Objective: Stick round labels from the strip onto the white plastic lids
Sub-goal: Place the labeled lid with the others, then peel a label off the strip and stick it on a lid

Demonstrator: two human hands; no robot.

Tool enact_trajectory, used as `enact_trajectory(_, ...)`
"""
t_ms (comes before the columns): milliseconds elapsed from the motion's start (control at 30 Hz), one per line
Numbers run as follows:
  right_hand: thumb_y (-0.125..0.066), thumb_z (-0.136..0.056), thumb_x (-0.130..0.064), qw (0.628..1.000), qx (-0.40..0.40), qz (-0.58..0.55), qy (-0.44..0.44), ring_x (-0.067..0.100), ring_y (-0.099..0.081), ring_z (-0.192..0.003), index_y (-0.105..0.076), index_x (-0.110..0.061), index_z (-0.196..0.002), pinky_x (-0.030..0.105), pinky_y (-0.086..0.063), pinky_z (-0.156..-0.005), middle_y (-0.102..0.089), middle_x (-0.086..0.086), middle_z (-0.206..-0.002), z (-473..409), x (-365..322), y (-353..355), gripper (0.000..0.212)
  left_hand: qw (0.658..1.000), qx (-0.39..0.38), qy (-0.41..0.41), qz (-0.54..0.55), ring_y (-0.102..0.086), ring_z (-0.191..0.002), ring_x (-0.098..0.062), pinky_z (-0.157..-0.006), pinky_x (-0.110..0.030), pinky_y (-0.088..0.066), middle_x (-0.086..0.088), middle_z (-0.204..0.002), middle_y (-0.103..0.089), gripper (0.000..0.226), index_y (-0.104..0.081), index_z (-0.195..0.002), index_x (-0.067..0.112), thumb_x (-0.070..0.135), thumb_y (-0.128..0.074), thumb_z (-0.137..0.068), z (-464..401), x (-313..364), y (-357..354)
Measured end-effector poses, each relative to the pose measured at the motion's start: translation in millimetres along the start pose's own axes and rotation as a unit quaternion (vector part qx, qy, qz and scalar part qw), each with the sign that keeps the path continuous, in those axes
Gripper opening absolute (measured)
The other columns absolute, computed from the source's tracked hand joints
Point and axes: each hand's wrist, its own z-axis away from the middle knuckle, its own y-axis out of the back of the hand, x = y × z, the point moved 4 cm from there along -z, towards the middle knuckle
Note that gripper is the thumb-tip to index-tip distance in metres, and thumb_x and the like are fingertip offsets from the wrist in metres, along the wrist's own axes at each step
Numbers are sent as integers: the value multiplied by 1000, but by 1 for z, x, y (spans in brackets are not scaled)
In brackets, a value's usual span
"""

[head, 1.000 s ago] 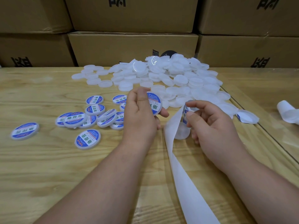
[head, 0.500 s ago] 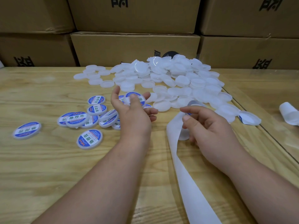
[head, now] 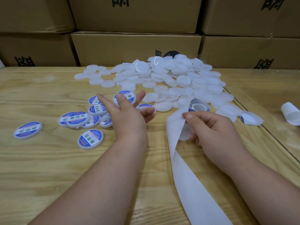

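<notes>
A heap of blank white lids (head: 170,77) lies at the back middle of the wooden table (head: 40,168). Several labelled lids (head: 78,119) with blue and white labels sit to the left. My left hand (head: 128,117) hovers beside them with fingers spread, and one labelled lid (head: 128,95) lies at its fingertips. My right hand (head: 211,127) pinches the white label strip (head: 191,184), which curls over into a small coil (head: 198,107) showing a blue label. A blank lid (head: 184,133) lies partly hidden under that hand and the strip.
Stacked cardboard boxes (head: 136,47) wall off the back. A single labelled lid (head: 27,130) lies far left, another (head: 90,139) near my left wrist. A curled label piece (head: 250,118) and a white paper roll (head: 290,113) lie at the right. The strip's tail runs toward me.
My left hand carried the labelled lid left and away from the strip, then spread its fingers and let go of it over the labelled group. My right hand kept its pinch on the strip.
</notes>
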Motion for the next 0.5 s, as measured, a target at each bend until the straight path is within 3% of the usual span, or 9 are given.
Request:
enact_trajectory(300, -65, -93, -34, 1000, 6, -9, -12, 4, -43, -50, -78, -32, -81, 13, -39, -52, -52, -3, -58, 0, -1, 0, 19, 998, 25, 44, 50, -64, -51, -22, -53, -29, -55, -3, -98, -79, 71, 7, -149, 63, 34, -42, -106, -4, -2, 2)
enact_trajectory(433, -64, -94, -30, 1000, 9, 6, -19, 1, -46, -49, -79, -31, -84, 10, -40, -52, -56, -10, -55, -1, 0, 1, 18, 999, 16, 31, 15, -66, -53, -19, -53, -27, -55, 3, -95, -79, 72, 6, -149, 62, 23, -38, -108, -4, -3, 2)
enact_trajectory(500, -64, -93, -31, 999, 18, 16, -24, 3, -47, -50, -79, -30, -85, 13, -41, -53, -57, -10, -56, -1, 2, 2, 18, 1000, -1, 21, -20, -64, -50, -15, -50, -24, -52, 6, -94, -79, 67, -3, -150, 61, 21, -36, -108, -3, -3, 0)
